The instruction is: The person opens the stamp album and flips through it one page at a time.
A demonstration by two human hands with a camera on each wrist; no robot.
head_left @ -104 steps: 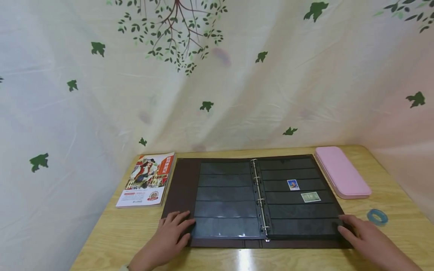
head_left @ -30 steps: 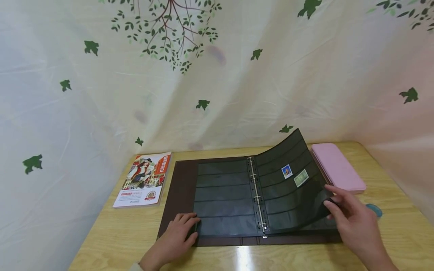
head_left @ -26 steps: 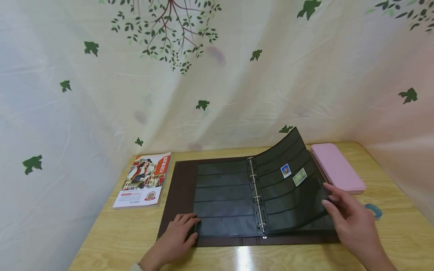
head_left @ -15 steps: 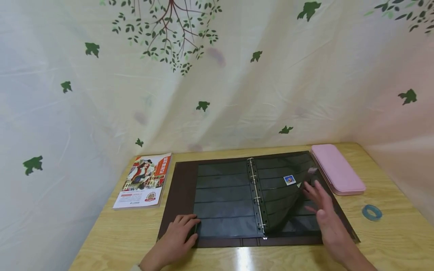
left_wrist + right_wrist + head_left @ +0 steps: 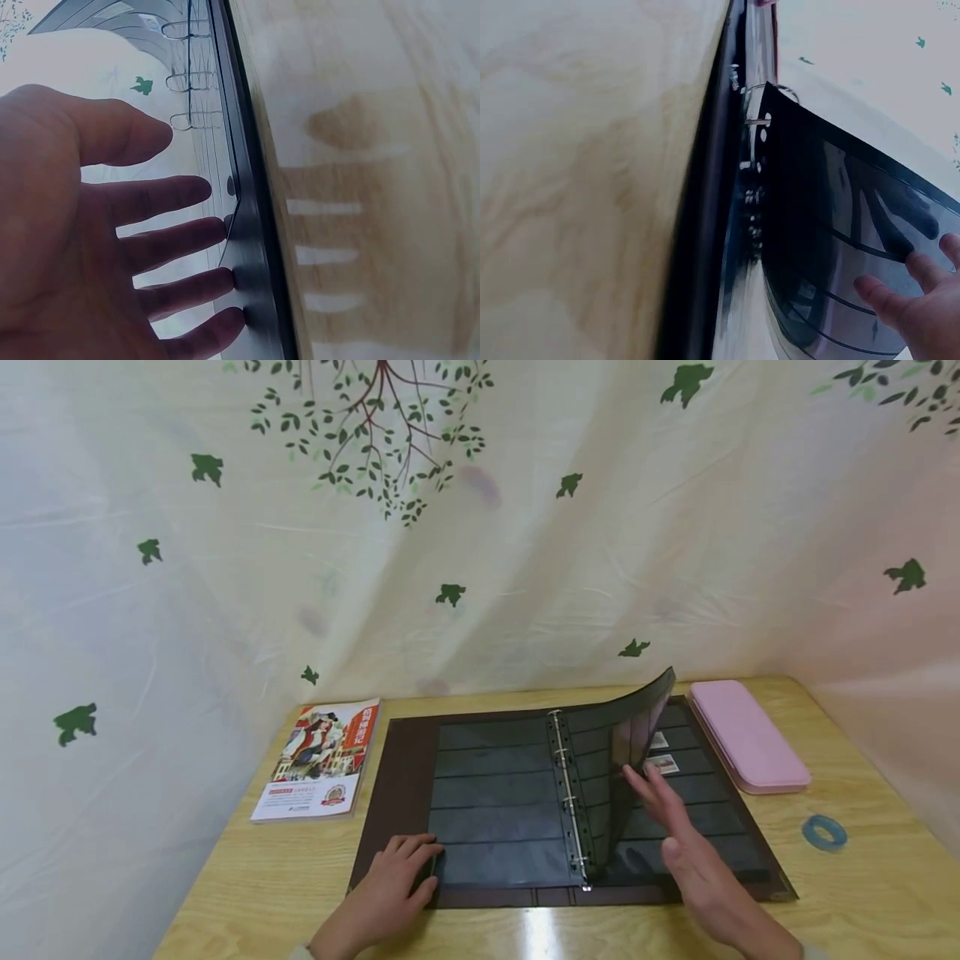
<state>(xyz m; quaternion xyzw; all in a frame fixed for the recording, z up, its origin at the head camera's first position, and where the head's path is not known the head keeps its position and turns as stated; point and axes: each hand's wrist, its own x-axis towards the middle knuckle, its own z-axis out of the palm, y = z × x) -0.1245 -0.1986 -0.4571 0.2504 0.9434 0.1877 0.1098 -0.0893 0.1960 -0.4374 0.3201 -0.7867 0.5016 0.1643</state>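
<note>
A brown ring-binder stamp album (image 5: pixel 401 777) lies spread on the wooden table, black pocket pages on both sides of its metal rings (image 5: pixel 567 802). One black page (image 5: pixel 637 714) stands curled up from the right side, bent toward the rings. Against its underside my right hand (image 5: pixel 693 868) pushes with fingers straight; the right wrist view shows the fingertips (image 5: pixel 922 274) at the page. Below it, small stamps (image 5: pixel 663 764) show on the page underneath. My left hand (image 5: pixel 386 885) rests on the album's left edge, fingers extended, spread apart in the left wrist view.
A picture-covered book (image 5: pixel 322 760) lies left of the album. To the right are a pink case (image 5: pixel 746 735) and a blue tape ring (image 5: pixel 824 832). A patterned cloth (image 5: pixel 525 568) hangs behind the table (image 5: pixel 232 877).
My right hand pinched the top right page, lifted it, let go and now pushes it leftward with straight fingers. Stamps on the page beneath came into view. The left hand stays at the album's edge.
</note>
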